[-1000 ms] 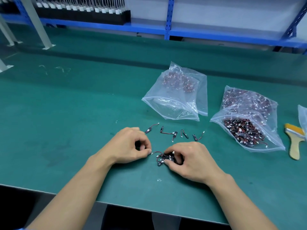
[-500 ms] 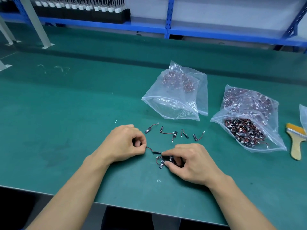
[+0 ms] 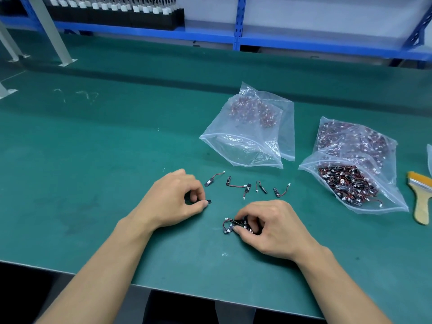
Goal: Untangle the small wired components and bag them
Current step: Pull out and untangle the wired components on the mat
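Left hand point(image 3: 174, 197) is curled in, thumb and forefinger pinching one small black component point(image 3: 209, 202) down at the green mat point(image 3: 93, 160). Right hand point(image 3: 273, 228) grips the tangled clump point(image 3: 230, 226) near the bench's front edge, red wires looping out past its fingertips. A few freed pieces point(image 3: 245, 187) lie in a row just beyond both hands. Behind them a clear bag point(image 3: 245, 146) gapes toward us. A fuller bag point(image 3: 350, 178) sits to its right, with a brush point(image 3: 420, 202) beside it.

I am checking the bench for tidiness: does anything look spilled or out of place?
Nothing serious. A few white specks lie on the mat near the right hand, and one wired component lies loose at the mouth of the right bag.
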{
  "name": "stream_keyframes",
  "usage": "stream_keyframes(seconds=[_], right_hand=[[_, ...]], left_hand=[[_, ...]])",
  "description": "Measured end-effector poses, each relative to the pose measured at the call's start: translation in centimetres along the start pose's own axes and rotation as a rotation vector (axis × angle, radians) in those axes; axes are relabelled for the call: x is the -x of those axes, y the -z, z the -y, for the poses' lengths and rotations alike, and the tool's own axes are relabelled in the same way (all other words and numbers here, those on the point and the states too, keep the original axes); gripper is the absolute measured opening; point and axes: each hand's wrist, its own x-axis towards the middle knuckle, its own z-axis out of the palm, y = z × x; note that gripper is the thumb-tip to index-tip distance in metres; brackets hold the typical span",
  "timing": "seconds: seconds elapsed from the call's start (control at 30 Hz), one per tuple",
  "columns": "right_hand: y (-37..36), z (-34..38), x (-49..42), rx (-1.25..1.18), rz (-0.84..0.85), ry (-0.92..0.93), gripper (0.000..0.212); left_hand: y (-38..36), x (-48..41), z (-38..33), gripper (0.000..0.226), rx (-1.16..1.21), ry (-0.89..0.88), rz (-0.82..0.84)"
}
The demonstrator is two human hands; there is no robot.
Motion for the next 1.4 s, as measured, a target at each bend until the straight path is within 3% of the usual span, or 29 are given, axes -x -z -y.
stream_keyframes(seconds=[0.17, 0.3, 0.5, 0.83, 1.17, 1.4], right_hand=[[0.1, -0.1, 0.1, -0.01, -0.005, -0.025, 0.01], [0.1, -0.1, 0.1, -0.014, -0.013, -0.045, 0.012], [0.1, 0.0, 0.0, -0.01, -0.01, -0.055, 0.014], [0.2, 0.0, 0.1, -0.019, 0.014, -0.077, 0.012], [0.4, -0.2, 0.2, -0.009, 0.022, -0.08, 0.007], [0.6, -0.2, 0.2, -0.001, 0.017, -0.096, 0.007]], left_hand=[[0.0, 0.1, 0.5, 0.027, -0.053, 0.061, -0.056], [-0.3, -0.1, -1.4, 0.025, 0.038, -0.094, -0.11], [-1.7, -0.4, -3.0, 0.027, 0.096, -0.27, 0.094], [-1.3, -0.2, -1.9, 0.009, 0.243, -0.195, 0.049], [-0.9, -0.7, -1.0, 0.004, 0.035, -0.192, -0.072], [-1.2, -0.5, -0.9, 0.023, 0.015, -0.156, -0.148]])
